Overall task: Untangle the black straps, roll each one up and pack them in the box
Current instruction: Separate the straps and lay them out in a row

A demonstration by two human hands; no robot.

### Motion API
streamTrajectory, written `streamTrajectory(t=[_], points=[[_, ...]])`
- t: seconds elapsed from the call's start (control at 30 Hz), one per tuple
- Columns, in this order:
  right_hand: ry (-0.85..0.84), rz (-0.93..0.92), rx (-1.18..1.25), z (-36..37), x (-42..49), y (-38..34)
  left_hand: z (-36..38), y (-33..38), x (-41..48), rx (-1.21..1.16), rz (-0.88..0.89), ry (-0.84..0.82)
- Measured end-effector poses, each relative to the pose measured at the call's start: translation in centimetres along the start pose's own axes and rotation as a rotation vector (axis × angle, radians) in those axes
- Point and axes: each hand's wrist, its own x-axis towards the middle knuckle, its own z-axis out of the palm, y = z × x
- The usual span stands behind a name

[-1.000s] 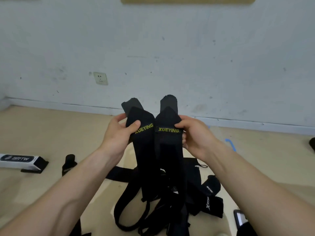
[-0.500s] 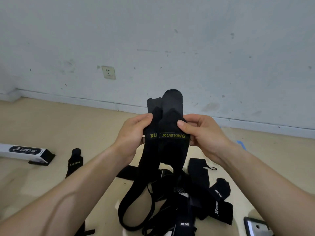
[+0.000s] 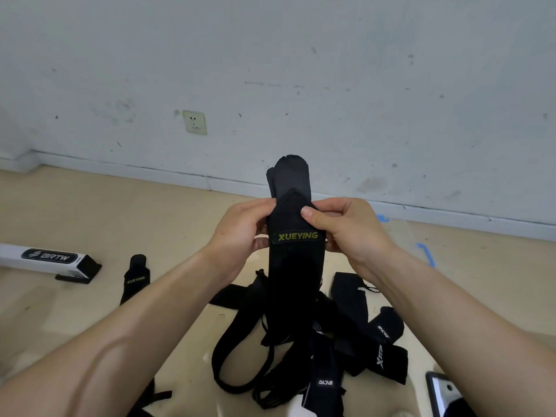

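Head view: the left hand (image 3: 240, 233) and the right hand (image 3: 343, 227) are raised in front of the pale wall (image 3: 301, 70), and each pinches one edge of the held straps (image 3: 296, 266), thumb on the front face and fingers curled behind. Two black ends appear to lie one over the other here; the rear tip peeks out a little to the left at the top, and the front one bears a yellow XUEYING label between the two thumbs. From the hands the held straps hang down and run into the tangled pile (image 3: 346, 350) of black straps on the beige floor (image 3: 90, 212), where one long loop curves out to the left. A single strap (image 3: 135, 278) with the same yellow lettering lies flat on the floor left of the pile, apart from it. Farther left, well away from the pile, lies the long white box (image 3: 45, 260) marked BRTW, with a black end. A wall socket (image 3: 195, 122) sits above the skirting, blue tape (image 3: 425, 254) marks the floor at right, and a dark device (image 3: 442, 392) shows at the bottom right corner.
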Motion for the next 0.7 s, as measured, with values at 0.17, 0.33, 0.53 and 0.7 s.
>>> streamTrajectory(t=[0.17,0.33,0.53,0.7], points=[[0.017,0.026,-0.073,-0.1,-0.2,-0.2,-0.5,-0.4,0.1,0.083,0.002,-0.004],[0.013,0.01,-0.1,-0.3,-0.3,-0.2,-0.6,-0.4,0.1,0.115,0.009,0.018],[0.078,-0.056,-0.2,-0.3,0.2,0.3,0.1,-0.7,-0.1,0.13,0.051,-0.069],[0.232,-0.278,-0.379,0.2,0.3,1.1,0.0,-1.5,0.1,0.159,0.107,-0.068]])
